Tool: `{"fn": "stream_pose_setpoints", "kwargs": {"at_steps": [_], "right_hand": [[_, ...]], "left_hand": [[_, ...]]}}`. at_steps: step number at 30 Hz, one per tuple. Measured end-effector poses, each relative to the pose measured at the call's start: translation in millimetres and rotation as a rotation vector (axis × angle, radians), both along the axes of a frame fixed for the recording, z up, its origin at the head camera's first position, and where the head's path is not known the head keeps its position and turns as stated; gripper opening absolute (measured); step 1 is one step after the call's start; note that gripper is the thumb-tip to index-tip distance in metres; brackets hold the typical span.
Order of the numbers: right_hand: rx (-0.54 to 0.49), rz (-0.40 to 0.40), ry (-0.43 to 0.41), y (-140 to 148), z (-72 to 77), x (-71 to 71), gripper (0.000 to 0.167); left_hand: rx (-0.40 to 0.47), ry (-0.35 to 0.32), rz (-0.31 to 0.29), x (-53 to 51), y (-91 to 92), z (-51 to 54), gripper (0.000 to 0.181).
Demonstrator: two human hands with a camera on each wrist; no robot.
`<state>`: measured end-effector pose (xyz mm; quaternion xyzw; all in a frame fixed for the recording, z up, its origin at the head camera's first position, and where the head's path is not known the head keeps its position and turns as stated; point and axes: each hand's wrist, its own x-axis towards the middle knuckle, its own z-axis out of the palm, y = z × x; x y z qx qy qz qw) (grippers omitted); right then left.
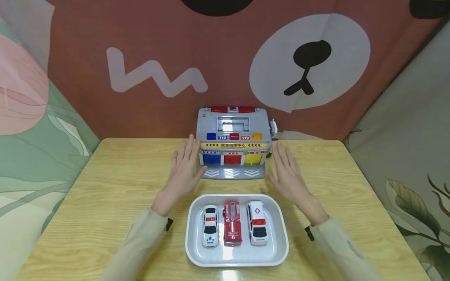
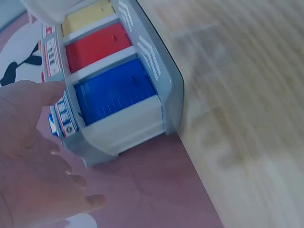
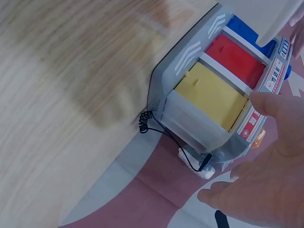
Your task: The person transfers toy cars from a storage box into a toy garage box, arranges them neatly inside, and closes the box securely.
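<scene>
A grey toy emergency garage (image 1: pixel 232 128) stands at the back of the table, with a blue door (image 2: pixel 114 90), a red door (image 3: pixel 236 59) and a yellow door (image 3: pixel 211 95), all closed. My left hand (image 1: pixel 184 166) is held at its left side and my right hand (image 1: pixel 288 171) at its right, fingers straight on both, nothing held. Whether either touches the garage I cannot tell. In front, a white tray (image 1: pixel 237 262) bears a toy police car (image 1: pixel 210 226), a red toy fire truck (image 1: pixel 232 224) and a toy ambulance (image 1: pixel 258 222), side by side.
A white handset (image 1: pixel 273 127) hangs on the garage's right side, with a coiled black cord (image 3: pixel 145 122) beneath it. Behind the wooden table (image 1: pixel 123 175) hangs a brown cloth (image 1: pixel 158 117) with a printed bear face. Patterned cloth also hangs at both sides.
</scene>
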<state>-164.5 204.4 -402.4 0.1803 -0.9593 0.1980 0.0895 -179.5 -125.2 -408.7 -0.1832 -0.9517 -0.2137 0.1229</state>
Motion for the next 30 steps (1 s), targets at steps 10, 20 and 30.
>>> {"fn": "stream_pose_setpoints", "kwargs": {"at_steps": [10, 20, 30], "right_hand": [[-0.047, 0.028, 0.040, -12, 12.4, -22.6, 0.094], [0.025, 0.120, 0.107, -24, 21.9, -47.6, 0.105], [0.082, 0.103, -0.032, -36, 34.9, -63.1, 0.102]], "left_hand": [[-0.097, 0.010, 0.016, -17.3, 14.8, 11.8, 0.091], [-0.159, -0.031, 0.068, -33.6, 28.3, 23.1, 0.095], [-0.214, -0.031, 0.069, -52.8, 23.0, 23.1, 0.104]]}}
